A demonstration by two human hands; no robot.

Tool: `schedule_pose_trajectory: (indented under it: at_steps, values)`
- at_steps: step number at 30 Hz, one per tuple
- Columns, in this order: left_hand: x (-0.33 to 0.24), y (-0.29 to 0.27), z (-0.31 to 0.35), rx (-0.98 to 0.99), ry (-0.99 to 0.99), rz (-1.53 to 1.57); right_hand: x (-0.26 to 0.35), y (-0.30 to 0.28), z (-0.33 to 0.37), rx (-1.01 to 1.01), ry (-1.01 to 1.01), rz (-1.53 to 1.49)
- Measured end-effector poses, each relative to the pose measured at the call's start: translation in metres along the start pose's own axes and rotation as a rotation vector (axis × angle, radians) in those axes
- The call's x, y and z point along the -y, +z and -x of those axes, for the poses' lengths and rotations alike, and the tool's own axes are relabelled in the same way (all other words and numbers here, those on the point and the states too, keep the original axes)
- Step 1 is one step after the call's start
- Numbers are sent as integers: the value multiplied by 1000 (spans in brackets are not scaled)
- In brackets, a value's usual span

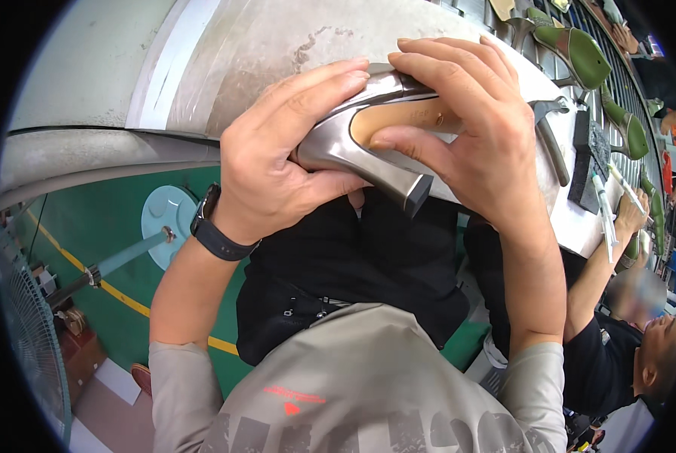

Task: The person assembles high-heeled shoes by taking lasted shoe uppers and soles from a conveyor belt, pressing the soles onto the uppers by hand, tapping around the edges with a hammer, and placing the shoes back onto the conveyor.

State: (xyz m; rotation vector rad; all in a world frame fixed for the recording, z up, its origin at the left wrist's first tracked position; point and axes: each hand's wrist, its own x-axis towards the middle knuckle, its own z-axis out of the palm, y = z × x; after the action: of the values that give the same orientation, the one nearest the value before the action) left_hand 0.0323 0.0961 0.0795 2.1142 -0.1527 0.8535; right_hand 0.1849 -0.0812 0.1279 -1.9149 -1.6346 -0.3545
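Observation:
A metallic pewter high-heeled shoe (368, 164) with a tan sole is held between my two hands, above the front edge of the grey work table. Its sole faces me and the dark-tipped heel points down and to the right. My left hand (277, 143) wraps the heel end, thumb beneath and fingers over the upper side. My right hand (474, 113) grips the other end, its fingers over the top and its thumb on the tan sole. The fingers hide the toe part of the shoe.
To the right lie a hammer (553, 140), a black block (588, 162) and a syringe-like tube (603, 215). Green high-heeled shoes (583, 57) rest on a roller conveyor beyond. A co-worker (617, 355) sits at the right. A fan (28, 332) stands at the left.

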Motion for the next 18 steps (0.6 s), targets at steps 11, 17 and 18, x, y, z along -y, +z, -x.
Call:
schedule_pose_trajectory:
  at_steps: [11, 17, 18]
  values:
    - [1, -5, -2, 66, 74, -136, 4, 3, -6, -14, -15, -50]
    - [5, 3, 3, 49, 146, -100, 5, -1, -4, 60, 107, -55]
    - [5, 6, 4, 51, 143, -102, 10, -4, -9, 123, 204, -37]
